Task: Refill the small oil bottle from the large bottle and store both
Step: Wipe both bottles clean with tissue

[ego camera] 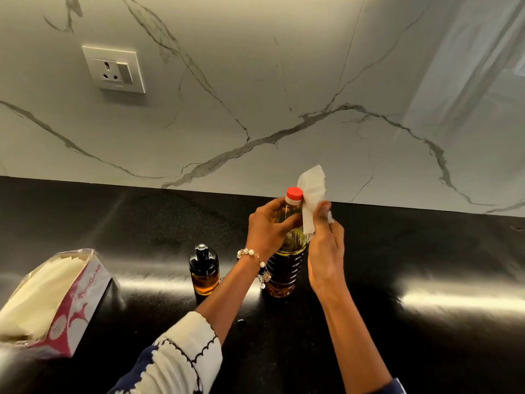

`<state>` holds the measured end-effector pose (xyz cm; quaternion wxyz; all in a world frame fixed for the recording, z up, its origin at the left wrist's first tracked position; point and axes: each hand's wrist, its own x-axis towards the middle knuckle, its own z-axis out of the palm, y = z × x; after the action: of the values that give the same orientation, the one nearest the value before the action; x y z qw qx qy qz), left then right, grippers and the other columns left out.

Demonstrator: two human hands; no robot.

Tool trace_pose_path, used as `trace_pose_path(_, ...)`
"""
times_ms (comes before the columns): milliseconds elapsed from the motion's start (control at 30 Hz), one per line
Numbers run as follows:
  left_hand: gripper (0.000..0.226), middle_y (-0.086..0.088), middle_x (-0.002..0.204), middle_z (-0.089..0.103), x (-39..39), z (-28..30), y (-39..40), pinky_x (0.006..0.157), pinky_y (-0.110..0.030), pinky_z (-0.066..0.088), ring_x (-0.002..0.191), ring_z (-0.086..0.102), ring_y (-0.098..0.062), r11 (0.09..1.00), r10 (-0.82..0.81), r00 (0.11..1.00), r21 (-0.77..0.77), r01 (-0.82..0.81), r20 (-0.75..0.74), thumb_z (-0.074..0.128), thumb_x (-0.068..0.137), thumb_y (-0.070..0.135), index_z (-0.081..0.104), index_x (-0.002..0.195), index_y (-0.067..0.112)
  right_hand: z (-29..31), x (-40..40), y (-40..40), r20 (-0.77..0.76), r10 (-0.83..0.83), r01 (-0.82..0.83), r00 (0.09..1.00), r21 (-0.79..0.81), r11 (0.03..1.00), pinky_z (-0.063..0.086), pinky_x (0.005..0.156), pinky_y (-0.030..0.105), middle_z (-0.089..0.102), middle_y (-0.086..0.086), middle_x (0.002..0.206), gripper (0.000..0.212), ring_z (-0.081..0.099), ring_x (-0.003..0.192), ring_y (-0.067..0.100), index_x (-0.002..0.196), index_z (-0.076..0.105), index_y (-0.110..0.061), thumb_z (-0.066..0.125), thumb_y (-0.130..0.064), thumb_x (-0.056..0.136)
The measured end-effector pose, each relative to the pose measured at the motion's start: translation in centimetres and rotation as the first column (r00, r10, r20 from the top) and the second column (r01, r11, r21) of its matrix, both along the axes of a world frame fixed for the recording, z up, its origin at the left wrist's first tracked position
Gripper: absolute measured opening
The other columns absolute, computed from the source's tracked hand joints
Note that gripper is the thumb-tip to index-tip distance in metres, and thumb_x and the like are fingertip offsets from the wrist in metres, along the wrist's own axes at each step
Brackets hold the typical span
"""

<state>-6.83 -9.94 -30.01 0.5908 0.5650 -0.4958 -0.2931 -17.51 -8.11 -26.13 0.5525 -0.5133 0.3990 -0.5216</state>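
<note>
The large oil bottle (287,268) stands upright on the black counter (426,257), clear plastic with a red cap and yellow oil inside. My left hand (267,226) grips its upper part just below the cap. My right hand (325,251) pinches a white paper tissue (311,194) and holds it against the bottle's neck on the right side. The small oil bottle (204,270), dark glass with a black top and amber oil in its lower part, stands to the left of the large one, apart from both hands.
An open pack of white tissues (54,302) with a pink-and-white wrapper lies at the counter's left. A marble backsplash rises behind the counter, with a wall socket (113,69) at upper left. A small dark spot lies on the counter near my left sleeve.
</note>
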Motion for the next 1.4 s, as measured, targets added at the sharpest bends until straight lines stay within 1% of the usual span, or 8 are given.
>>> trace_pose_path(300, 0.04, -0.001, 0.1, 0.073, 0.4, 0.3, 0.9, 0.092, -0.04, 0.055, 0.098, 0.069, -0.013, 0.992, -0.124, 0.99, 0.029, 0.126, -0.074, 0.077, 0.07, 0.035, 0.068, 0.107, 0.026, 1.8, 0.9, -3.3, -0.374, -0.049, -0.073, 0.926, -0.304, 0.95, 0.054, 0.077, 0.028, 0.068, 0.012, 0.091, 0.052, 0.067, 0.086, 0.02, 0.095, 0.065, -0.006, 0.033, -0.047, 0.094)
trace_pose_path(433, 0.023, -0.005, 0.097, 0.073, 1.4, -0.1, 0.6, 0.088, -0.043, 0.056, 0.096, 0.069, -0.019, 0.988, -0.113, 0.99, 0.101, 0.121, -0.081, 0.074, 0.08, 0.01, 0.07, 0.101, 0.019, 1.6, 1.1, -3.8, -0.699, -0.23, -0.347, 0.677, -0.579, 0.738, 0.048, 0.075, 0.022, 0.062, 0.014, 0.1, 0.04, 0.058, 0.092, 0.021, 0.099, 0.064, 0.002, 0.041, -0.031, 0.099)
trace_pose_path(600, 0.013, -0.004, 0.082, 0.067, 1.3, 0.0, 1.0, 0.073, -0.033, 0.057, 0.078, 0.065, -0.015, 0.992, -0.086, 0.996, 0.09, 0.087, -0.02, 0.071, 0.082, 0.007, 0.066, 0.093, 0.013, -0.2, -1.1, -3.8, -0.742, -0.433, -0.57, 0.511, -0.67, 0.475, 0.04, 0.105, 0.041, 0.059, 0.014, 0.128, 0.046, 0.047, 0.128, 0.029, 0.117, 0.063, 0.0, 0.038, -0.03, 0.091)
trace_pose_path(767, 0.029, -0.008, 0.096, 0.072, 1.3, -0.2, 0.7, 0.086, -0.043, 0.057, 0.095, 0.068, -0.02, 0.988, -0.125, 0.99, 0.081, 0.13, -0.071, 0.08, 0.076, 0.02, 0.069, 0.102, 0.012, -1.6, -2.9, -2.4, -0.6, -0.208, -0.376, 0.773, -0.696, 0.612, 0.039, 0.108, 0.028, 0.047, 0.007, 0.143, 0.039, 0.039, 0.136, 0.012, 0.127, 0.057, -0.008, 0.041, -0.027, 0.098)
trace_pose_path(867, 0.044, -0.001, 0.103, 0.073, 1.3, -0.1, 0.9, 0.095, -0.046, 0.053, 0.104, 0.067, -0.018, 0.976, -0.183, 0.966, 0.083, 0.201, -0.183, 0.086, 0.065, 0.031, 0.071, 0.106, 0.025, -1.2, -2.7, -1.4, -0.347, -0.21, -0.026, 0.914, -0.566, 0.824, 0.05, 0.072, 0.018, 0.069, 0.002, 0.105, 0.041, 0.061, 0.089, -0.009, 0.109, 0.066, -0.008, 0.04, -0.038, 0.097)
trace_pose_path(967, 0.047, 0.002, 0.107, 0.073, 1.2, -0.1, 0.9, 0.098, -0.046, 0.051, 0.106, 0.066, -0.014, 0.974, -0.188, 0.962, 0.089, 0.209, -0.197, 0.085, 0.067, 0.026, 0.069, 0.111, 0.027, -0.1, -2.0, -2.2, -0.111, -0.332, 0.302, 0.937, -0.224, 0.926, 0.043, 0.068, 0.028, 0.062, -0.003, 0.081, 0.043, 0.057, 0.076, 0.003, 0.087, 0.065, -0.008, 0.042, -0.044, 0.093)
trace_pose_path(1200, 0.042, 0.004, 0.102, 0.073, 1.3, 0.3, 1.3, 0.096, -0.043, 0.053, 0.102, 0.068, -0.012, 0.979, -0.201, 0.969, 0.019, 0.205, -0.141, 0.079, 0.063, 0.045, 0.067, 0.103, 0.039, -0.9, -0.1, -1.2, -0.347, 0.028, -0.106, 0.937, -0.208, 0.972, 0.048, 0.089, 0.023, 0.064, -0.003, 0.116, 0.057, 0.059, 0.106, 0.004, 0.134, 0.052, -0.024, 0.033, -0.054, 0.089)
trace_pose_path(1400, 0.044, 0.003, 0.109, 0.072, 1.9, -0.2, 0.8, 0.098, -0.045, 0.051, 0.106, 0.066, -0.012, 0.979, -0.194, 0.976, 0.037, 0.198, -0.102, 0.079, 0.07, 0.037, 0.066, 0.112, 0.031, -5.2, -0.9, 1.2, -0.319, -0.071, -0.012, 0.945, -0.252, 0.968, 0.042, 0.052, 0.012, 0.057, -0.009, 0.058, 0.076, 0.05, 0.053, 0.0, 0.129, 0.056, -0.012, 0.029, -0.069, 0.085)
